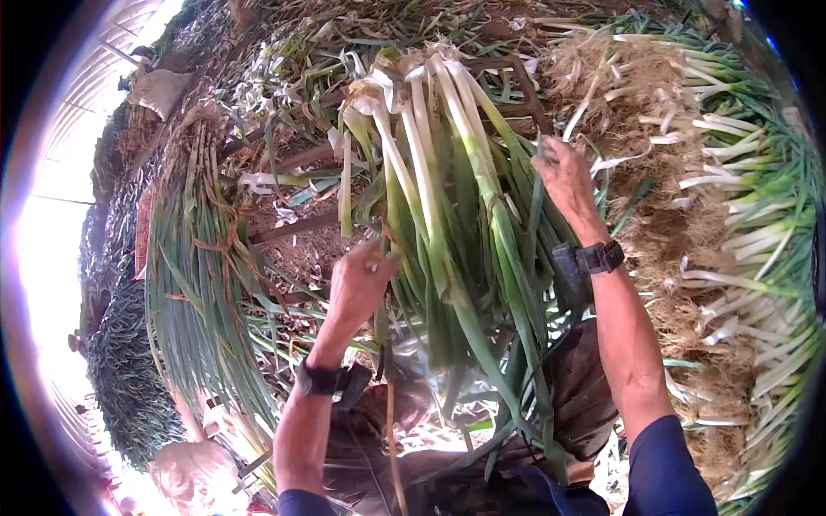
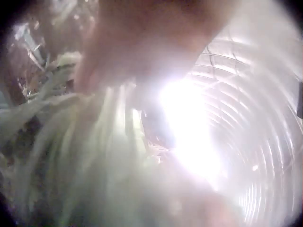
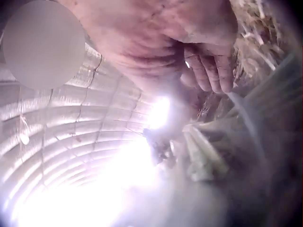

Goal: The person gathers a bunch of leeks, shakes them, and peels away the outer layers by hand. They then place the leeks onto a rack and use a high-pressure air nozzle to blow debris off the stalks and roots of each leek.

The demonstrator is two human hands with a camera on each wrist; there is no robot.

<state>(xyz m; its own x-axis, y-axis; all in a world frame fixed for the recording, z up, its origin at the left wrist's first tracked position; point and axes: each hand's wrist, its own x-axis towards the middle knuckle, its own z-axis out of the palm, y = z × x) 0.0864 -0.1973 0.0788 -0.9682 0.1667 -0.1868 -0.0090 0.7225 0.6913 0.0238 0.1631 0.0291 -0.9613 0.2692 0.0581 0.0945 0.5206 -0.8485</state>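
Observation:
A bunch of large green onions [image 1: 430, 163] lies in front of me in the head view, white ends away from me and leaves over my lap. My left hand [image 1: 363, 279] is at its left side, fingers curled around a thin brown strand [image 1: 391, 430] that trails below the hand. Blur hides those fingertips in the left wrist view. On the right side of the bunch, my right hand [image 1: 564, 176] pinches a narrow green leaf [image 3: 248, 120] with bent fingers. A brown tie [image 1: 494, 202] shows on the right-hand stalks.
A tied bunch of green onions [image 1: 202, 232] stands at the left. Along the right runs a long row of green onions [image 1: 757, 215] with roots inward. Loose trimmings [image 1: 284, 77] cover the ground beyond, and a dark bar frame [image 1: 525, 86] lies under the bunch.

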